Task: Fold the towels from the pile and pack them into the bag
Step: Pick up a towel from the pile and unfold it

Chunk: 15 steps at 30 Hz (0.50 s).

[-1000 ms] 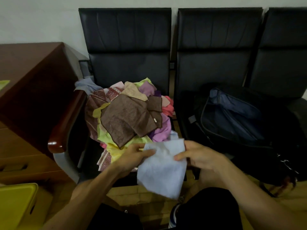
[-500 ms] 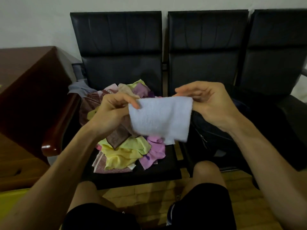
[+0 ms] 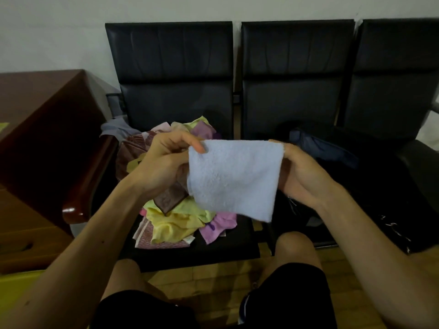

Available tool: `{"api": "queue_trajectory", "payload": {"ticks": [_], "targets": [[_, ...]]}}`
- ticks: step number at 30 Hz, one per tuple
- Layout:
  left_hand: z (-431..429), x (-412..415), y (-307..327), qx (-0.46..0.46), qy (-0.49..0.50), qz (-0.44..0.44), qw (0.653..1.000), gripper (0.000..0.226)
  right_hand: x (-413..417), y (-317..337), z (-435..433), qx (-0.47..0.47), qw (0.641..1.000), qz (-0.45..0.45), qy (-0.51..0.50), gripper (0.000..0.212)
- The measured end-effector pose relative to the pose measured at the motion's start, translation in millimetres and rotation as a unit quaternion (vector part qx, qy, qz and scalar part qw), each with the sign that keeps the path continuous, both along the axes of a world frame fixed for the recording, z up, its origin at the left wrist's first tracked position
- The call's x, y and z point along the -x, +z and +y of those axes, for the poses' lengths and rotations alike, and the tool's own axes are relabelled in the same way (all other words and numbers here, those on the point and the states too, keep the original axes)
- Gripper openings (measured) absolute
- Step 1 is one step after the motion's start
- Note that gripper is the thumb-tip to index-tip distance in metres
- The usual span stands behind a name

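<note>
Holding a pale blue towel (image 3: 234, 179) up in the air, stretched between its two top corners. Pinched at the top left corner by the left grip (image 3: 164, 167), thumb pressed on the near face. Pinched at the top right corner by the right grip (image 3: 301, 172), fingers mostly hidden behind the cloth. Hanging free below, lower right corner drooping lowest, touching nothing.

A second ago: held low by the knees, both grips close together on a bunched top edge. Half a second ago: lifted in front of the pile (image 3: 175, 219), still narrow. Now drawn apart, opened to full width and pulled nearly flat.

For the task: picked out and spread, not yet folded. Probably ready for a first fold, one top corner brought across to the other. Worth keeping the top edge taut, to avoid a sagging middle and a crooked crease.

Behind and below the towel, on the left seat (image 3: 190, 255): many loose towels in yellow, pink, brown and patterned cloth, all unfolded. On the seat to the right, just beyond the right grip: the bag (image 3: 327, 150), dark, open, blue lining showing; contents too dark to tell. Judged early in the job, most of the pile left.
</note>
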<state>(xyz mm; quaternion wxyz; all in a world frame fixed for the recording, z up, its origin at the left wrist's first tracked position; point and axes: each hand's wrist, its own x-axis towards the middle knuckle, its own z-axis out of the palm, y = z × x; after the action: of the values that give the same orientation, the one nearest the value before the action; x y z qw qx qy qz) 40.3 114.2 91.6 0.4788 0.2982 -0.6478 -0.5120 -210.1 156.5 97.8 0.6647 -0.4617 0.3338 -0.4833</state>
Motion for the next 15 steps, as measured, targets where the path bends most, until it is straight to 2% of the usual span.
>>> {"api": "queue_trajectory", "payload": {"ticks": [2, 4, 5, 7, 8, 11, 13, 15], "targets": [[1.2, 4.0, -1.9, -0.006, -0.003, 0.004, 1.000, 0.032, -3.7, -8.9, 3.0, -0.070, 0.992, -0.100, 0.019, 0.038], [3.1, 6.9, -2.6, -0.008, -0.008, -0.011, 1.000, 0.040, -10.8, -15.3, 9.1, -0.121, 0.983, -0.136, 0.029, 0.051], [3.6, 8.0, -3.9, -0.013, -0.008, -0.022, 1.000, 0.045, -13.3, -20.9, 10.3, -0.115, 0.988, -0.100, 0.022, 0.048], [5.3, 9.9, -5.9, -0.027, 0.000, -0.032, 0.999, 0.041, -17.2, -30.6, 13.3, -0.058, 0.997, 0.051, -0.015, 0.034], [6.9, 10.5, -6.0, -0.042, 0.011, -0.026, 0.999, 0.034, -18.6, -31.6, 15.0, -0.042, 0.993, 0.103, -0.029, 0.040], [17.0, 17.8, -11.1, -0.157, 0.020, 0.051, 0.986, 0.032, -14.5, -34.5, 16.6, -0.039, 0.991, 0.105, -0.071, 0.049], [24.2, 20.7, -20.2, -0.263, -0.011, 0.120, 0.957, 0.034, -14.5, -30.3, 16.4, -0.035, 0.992, 0.088, -0.082, 0.049], [29.7, 20.8, -33.4, -0.349, -0.065, 0.158, 0.921, 0.063, -16.8, -27.1, 16.9, -0.037, 0.992, 0.086, -0.082, 0.049]]}}
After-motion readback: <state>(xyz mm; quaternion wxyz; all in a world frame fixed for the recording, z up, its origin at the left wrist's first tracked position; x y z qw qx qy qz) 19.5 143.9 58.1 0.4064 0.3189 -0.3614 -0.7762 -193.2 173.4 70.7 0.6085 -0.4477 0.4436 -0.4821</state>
